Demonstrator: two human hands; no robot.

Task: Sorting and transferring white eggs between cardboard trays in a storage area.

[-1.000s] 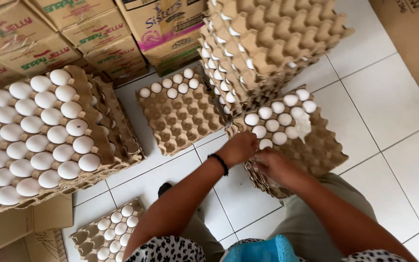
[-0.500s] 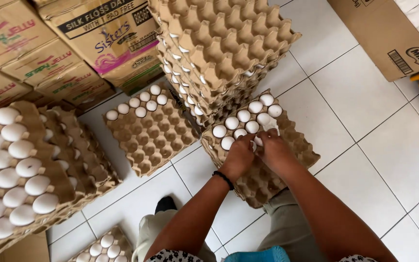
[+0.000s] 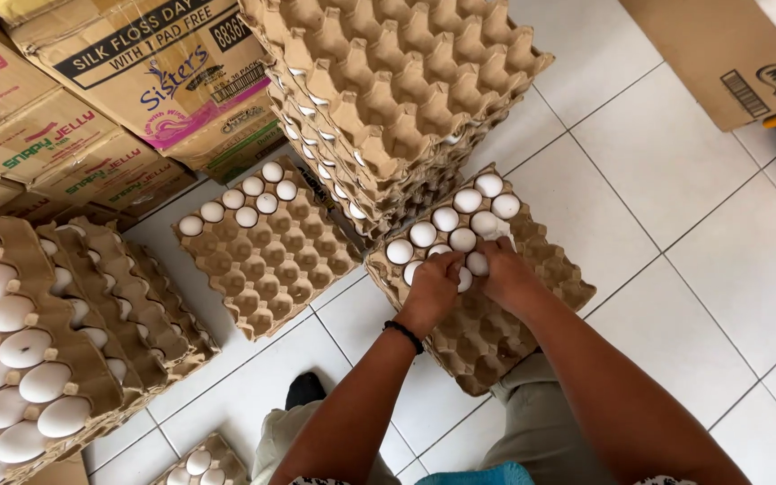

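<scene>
Fingers of the left hand (image 3: 435, 280) and right hand (image 3: 507, 272) curl narrowly round white eggs (image 3: 476, 263) — smooth ovals, long axis upright — in the brown tray (image 3: 487, 337) on the floor.

Both forearms are showing bare from the elbow down, with no sleeves reaching into view. The left hand (image 3: 433, 286) is wearing a thin black band around its wrist; the right hand (image 3: 507, 274) is wearing nothing at the wrist. Light khaki trousers are covering the legs, and a dark shoe or sock is poking out by the left leg. Patterned black-and-white fabric and a strip of turquoise cloth are showing at the bottom edge
</scene>
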